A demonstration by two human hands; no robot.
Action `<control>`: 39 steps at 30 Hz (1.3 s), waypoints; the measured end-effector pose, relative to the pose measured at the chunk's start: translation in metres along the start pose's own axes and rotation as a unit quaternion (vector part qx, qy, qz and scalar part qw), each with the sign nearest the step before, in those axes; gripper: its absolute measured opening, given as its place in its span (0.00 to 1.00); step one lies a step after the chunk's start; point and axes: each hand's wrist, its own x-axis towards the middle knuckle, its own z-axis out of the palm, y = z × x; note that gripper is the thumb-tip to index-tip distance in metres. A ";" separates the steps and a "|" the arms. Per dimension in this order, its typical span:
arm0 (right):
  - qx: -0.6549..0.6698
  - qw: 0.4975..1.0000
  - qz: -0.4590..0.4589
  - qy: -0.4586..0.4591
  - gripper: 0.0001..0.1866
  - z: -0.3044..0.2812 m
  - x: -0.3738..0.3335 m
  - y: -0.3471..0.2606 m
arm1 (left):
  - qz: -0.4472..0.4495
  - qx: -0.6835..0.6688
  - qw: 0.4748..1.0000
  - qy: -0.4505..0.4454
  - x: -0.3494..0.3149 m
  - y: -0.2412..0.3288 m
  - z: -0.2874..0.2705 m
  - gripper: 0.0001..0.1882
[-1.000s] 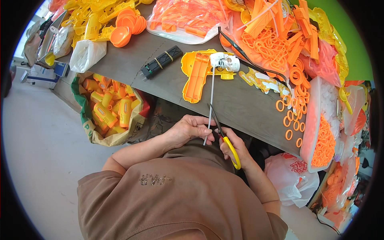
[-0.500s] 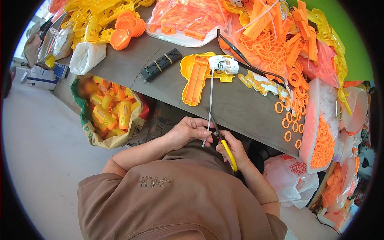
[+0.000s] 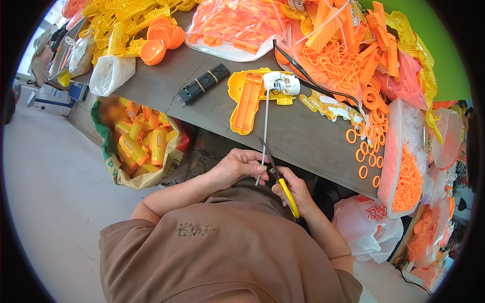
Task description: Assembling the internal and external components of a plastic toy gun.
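Observation:
At the table's near edge, my left hand pinches the lower end of a thin whitish tube. The tube runs up to a white round mechanism seated in a yellow-and-orange toy gun half shell, which lies open on the table. Yellow-handled scissors are gripped in my right hand. Their dark blades point up and left, crossing close to the tube just above my left fingertips; whether they touch it I cannot tell.
A black block with bands lies left of the shell. Orange rings and a bin of small orange parts are at right. Piles of orange and yellow parts line the back. A bag of yellow-orange pieces stands at left.
The scissors' blades have turned slightly and look thinner near the tip. Both hands stay in nearly the same place, still holding the tube and the scissors.

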 end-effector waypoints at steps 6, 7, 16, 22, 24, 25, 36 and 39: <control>0.055 0.998 0.017 -0.003 0.29 0.004 0.001 0.003 | -0.005 -0.008 1.000 0.004 0.000 0.002 0.001 0.15; 0.039 0.999 -0.005 0.007 0.29 0.005 0.002 0.005 | -0.005 -0.007 1.000 0.005 0.001 0.002 0.001 0.15; -0.007 0.997 -0.061 0.036 0.27 0.007 0.004 0.005 | 0.006 -0.017 1.000 -0.002 -0.002 0.002 0.001 0.14; -0.040 0.992 -0.099 0.071 0.22 0.009 0.002 0.004 | -0.010 0.059 0.998 -0.005 -0.006 0.004 0.001 0.19; -0.079 0.992 -0.075 0.061 0.23 0.004 -0.001 0.003 | 0.012 0.209 0.978 -0.010 -0.019 0.012 -0.004 0.14; -0.071 0.996 -0.048 0.040 0.26 -0.002 -0.004 0.004 | 0.016 0.210 0.977 -0.004 -0.029 0.020 -0.005 0.14; -0.355 0.899 -0.102 0.235 0.24 -0.095 -0.020 -0.031 | 0.273 0.591 0.358 0.670 -0.151 0.243 -0.150 0.09; -0.435 0.851 -0.079 0.285 0.22 -0.108 -0.008 -0.020 | 0.048 0.672 0.326 0.663 -0.141 0.263 -0.181 0.10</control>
